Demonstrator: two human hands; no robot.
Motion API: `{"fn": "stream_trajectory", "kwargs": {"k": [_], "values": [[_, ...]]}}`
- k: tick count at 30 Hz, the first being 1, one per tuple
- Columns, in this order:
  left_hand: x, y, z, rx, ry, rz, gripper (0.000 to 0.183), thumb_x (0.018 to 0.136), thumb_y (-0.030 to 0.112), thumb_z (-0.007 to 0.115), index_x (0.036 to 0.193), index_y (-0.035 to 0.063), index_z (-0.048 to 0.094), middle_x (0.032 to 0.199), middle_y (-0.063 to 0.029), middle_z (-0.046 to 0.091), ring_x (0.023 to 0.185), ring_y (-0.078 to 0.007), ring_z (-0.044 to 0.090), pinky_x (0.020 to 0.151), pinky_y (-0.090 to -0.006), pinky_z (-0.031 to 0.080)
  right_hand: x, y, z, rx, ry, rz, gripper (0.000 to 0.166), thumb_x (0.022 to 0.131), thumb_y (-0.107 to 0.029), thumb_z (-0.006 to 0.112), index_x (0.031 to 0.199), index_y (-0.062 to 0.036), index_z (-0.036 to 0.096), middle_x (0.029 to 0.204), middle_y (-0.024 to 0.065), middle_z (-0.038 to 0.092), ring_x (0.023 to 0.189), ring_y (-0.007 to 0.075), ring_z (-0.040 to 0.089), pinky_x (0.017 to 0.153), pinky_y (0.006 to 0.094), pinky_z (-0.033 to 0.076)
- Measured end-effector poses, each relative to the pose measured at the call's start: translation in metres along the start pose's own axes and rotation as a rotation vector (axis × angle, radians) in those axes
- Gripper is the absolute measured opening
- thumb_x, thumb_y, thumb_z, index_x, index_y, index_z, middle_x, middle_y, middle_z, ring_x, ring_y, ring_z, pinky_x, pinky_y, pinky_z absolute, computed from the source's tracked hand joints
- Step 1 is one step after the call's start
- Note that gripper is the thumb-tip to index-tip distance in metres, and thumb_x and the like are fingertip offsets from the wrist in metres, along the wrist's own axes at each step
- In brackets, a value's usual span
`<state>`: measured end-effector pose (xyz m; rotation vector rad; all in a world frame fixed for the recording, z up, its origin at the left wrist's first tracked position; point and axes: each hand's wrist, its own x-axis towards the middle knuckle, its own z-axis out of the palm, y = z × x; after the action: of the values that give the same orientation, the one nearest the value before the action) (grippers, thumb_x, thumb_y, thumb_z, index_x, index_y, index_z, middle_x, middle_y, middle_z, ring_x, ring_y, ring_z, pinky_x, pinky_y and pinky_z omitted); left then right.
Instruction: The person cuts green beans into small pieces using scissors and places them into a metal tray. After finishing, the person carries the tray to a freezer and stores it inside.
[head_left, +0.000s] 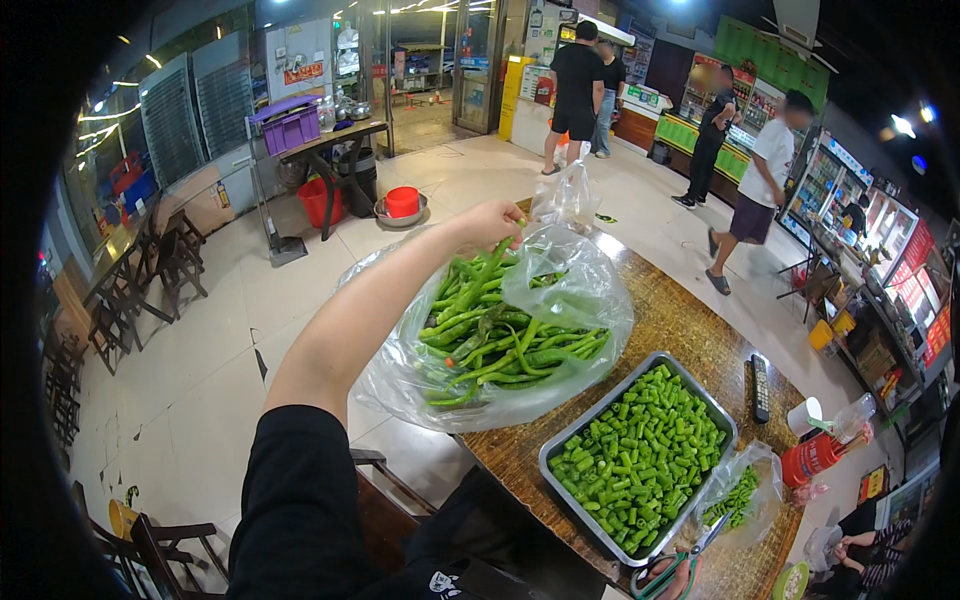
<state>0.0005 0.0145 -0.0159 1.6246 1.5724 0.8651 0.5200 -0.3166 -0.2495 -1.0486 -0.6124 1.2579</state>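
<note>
My left hand (499, 225) is stretched out over a large clear plastic bag (570, 300) full of long green chili peppers (517, 352). Its fingers pinch a green chili (487, 270) by one end, and the rest hangs down over the pile. My right hand (681, 576), low at the table's near edge, has its fingers through the green handles of a pair of scissors (703, 538). The blades point at a small plastic bag (757, 517) holding green pieces. Beside it, a metal tray (637, 363) is heaped with short-cut green chili segments (637, 450).
On the wooden table (660, 315) are a remote control (760, 390), a white cup (804, 416), a red container (812, 459) and a knotted plastic bag (566, 195). Several people stand or walk beyond. Wooden stools (180, 255) are at left. Another person's hands (847, 547) show at lower right.
</note>
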Motion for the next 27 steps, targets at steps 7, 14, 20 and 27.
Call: {"fn": "stream_trajectory", "kwargs": {"k": [7,14,20,27], "values": [[-0.016,-0.002,-0.013,-0.438,-0.003,-0.021,0.027,0.098,0.015,0.054,0.121,-0.0001,0.051,0.107,-0.0107,0.064,0.097,-0.0178,0.063,0.084,-0.0350,0.056,0.007,0.006,-0.009,-0.122,0.011,-0.105,0.036,0.097,-0.028,0.053,0.125,-0.0053,0.056,0.074,0.0067,0.059,0.062,0.0172,0.054,0.055,0.0292,0.046],[-0.112,0.017,0.011,-0.769,0.350,0.246,0.025,0.100,0.020,0.054,0.119,0.0054,0.050,0.118,-0.0136,0.063,0.103,-0.0182,0.061,0.093,-0.0343,0.049,0.010,0.028,-0.031,-0.407,0.153,-0.202,0.032,0.099,-0.030,0.051,0.116,-0.0041,0.059,0.072,0.0039,0.057,0.061,0.0143,0.053,0.057,0.0266,0.045],[-0.230,0.042,0.083,-1.133,0.517,0.313,0.026,0.103,0.022,0.048,0.128,0.0120,0.045,0.096,-0.0018,0.056,0.076,-0.0101,0.052,0.067,-0.0245,0.046,-0.016,-0.014,0.034,-0.312,0.065,-0.252,0.048,0.094,-0.040,0.060,0.114,0.0002,0.044,0.064,0.0072,0.056,0.054,0.0138,0.054,0.050,0.0246,0.043],[-0.316,0.030,0.227,-1.524,-0.266,-0.600,0.028,0.102,0.020,0.050,0.126,0.0042,0.049,0.100,-0.0058,0.056,0.072,-0.0084,0.047,0.061,-0.0219,0.041,-0.045,-0.035,0.058,-0.213,0.011,-0.303,0.037,0.093,-0.025,0.063,0.114,-0.0002,0.045,0.073,0.0086,0.058,0.063,0.0146,0.056,0.058,0.0258,0.048]]}}
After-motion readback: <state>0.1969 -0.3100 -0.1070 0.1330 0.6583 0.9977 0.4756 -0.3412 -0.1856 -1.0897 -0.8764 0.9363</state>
